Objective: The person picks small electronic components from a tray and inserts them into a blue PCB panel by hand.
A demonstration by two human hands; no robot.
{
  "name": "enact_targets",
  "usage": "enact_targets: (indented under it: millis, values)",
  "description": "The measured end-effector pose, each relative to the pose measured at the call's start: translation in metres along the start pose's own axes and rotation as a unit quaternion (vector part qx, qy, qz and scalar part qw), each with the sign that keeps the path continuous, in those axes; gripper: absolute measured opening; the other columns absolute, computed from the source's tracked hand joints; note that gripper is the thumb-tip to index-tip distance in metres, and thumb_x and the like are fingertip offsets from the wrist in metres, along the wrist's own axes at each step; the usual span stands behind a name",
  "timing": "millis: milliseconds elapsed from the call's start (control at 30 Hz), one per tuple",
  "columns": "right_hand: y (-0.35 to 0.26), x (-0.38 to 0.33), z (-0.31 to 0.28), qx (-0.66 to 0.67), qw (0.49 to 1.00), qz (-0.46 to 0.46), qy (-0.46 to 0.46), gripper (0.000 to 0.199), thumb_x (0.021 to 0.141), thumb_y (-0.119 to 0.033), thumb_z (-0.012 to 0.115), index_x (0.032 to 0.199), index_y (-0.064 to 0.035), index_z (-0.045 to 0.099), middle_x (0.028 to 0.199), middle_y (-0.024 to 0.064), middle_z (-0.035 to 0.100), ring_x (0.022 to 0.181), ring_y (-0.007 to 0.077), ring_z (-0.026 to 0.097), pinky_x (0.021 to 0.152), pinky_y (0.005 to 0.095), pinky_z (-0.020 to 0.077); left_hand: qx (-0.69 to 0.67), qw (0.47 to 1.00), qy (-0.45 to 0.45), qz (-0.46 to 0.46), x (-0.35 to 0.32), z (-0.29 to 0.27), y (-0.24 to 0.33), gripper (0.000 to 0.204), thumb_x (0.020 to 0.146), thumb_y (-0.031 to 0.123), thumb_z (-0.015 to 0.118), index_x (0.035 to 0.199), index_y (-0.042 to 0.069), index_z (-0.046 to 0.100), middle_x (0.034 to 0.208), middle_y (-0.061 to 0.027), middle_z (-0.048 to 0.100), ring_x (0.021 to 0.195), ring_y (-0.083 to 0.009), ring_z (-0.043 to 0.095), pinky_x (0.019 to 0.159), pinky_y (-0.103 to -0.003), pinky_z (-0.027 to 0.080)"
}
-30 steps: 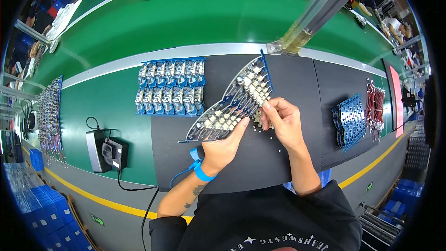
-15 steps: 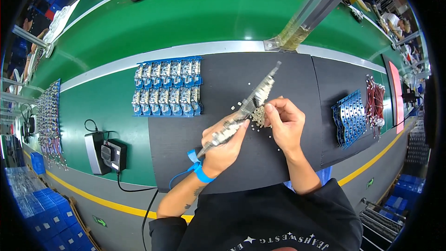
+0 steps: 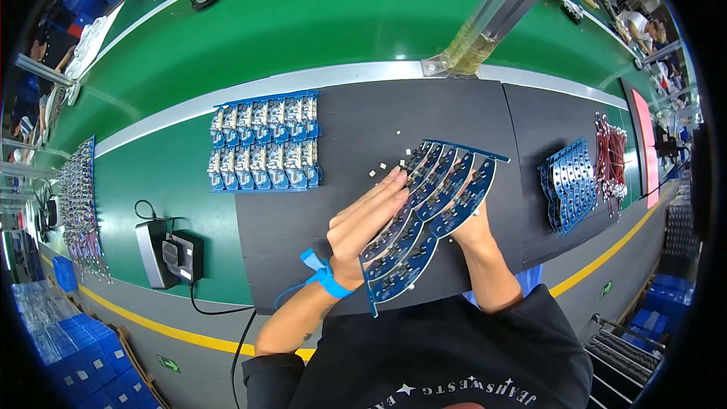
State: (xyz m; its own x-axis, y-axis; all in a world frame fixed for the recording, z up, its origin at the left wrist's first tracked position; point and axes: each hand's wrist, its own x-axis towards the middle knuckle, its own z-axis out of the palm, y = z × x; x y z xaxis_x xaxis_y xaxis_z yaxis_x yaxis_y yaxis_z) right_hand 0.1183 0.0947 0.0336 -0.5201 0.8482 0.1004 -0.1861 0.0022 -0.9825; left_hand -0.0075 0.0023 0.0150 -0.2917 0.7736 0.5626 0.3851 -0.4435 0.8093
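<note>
A panel of blue circuit boards (image 3: 447,193) is held tilted above the black mat, its face with small dark parts turned up. My left hand (image 3: 367,216) grips its left edge, fingers lying long and close together along it. On the other side my right hand (image 3: 477,227) holds the panel from beneath; most of its fingers are hidden behind it. A blue wrist strap (image 3: 330,280) circles my left wrist. Several tiny white connectors (image 3: 383,166) lie scattered on the mat beside my left fingertips. The panel covers the mat where a pile of them lay.
Populated board panels (image 3: 265,140) lie at left on the black mat (image 3: 356,117) and green table. More blue panels (image 3: 568,185) and red wire bundles (image 3: 611,155) sit at right. A black power adapter (image 3: 183,254) stands left; a metal post (image 3: 485,23) rises beyond the mat.
The panel has turned from edge-on to face up and swung right and nearer. My right hand has gone from the connector pile to beneath the panel.
</note>
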Motion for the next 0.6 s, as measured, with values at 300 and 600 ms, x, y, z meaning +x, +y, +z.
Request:
enact_targets:
  millis: [300, 600]
  values:
    - [0.011, 0.006, -0.008, -0.087, 0.985, 0.146, -0.012, 0.011, 0.087, -0.006, 0.058, 0.089, 0.0042, 0.058, 0.069, 0.0049, 0.06, 0.058, 0.0085, 0.057, 0.054, 0.0206, 0.047, -0.004, 0.957, 0.235, -0.168, -0.01, 0.015, -0.012, 0.015, 0.076, -0.007, 0.065, 0.091, -0.007, 0.063, 0.087, -0.0125, 0.068, 0.077, -0.0165, 0.065, 0.067, -0.026, 0.05]
    - [0.011, 0.002, -0.01, 0.053, 0.997, 0.056, 0.012, 0.012, 0.087, -0.007, 0.059, 0.093, 0.0033, 0.058, 0.074, 0.006, 0.062, 0.057, 0.0086, 0.057, 0.051, 0.0193, 0.0452, -0.022, 0.998, 0.015, -0.048, -0.001, 0.007, -0.004, 0.031, 0.071, -0.004, 0.066, 0.101, -0.009, 0.058, 0.108, -0.0239, 0.06, 0.107, -0.0359, 0.057, 0.09, -0.04, 0.046]
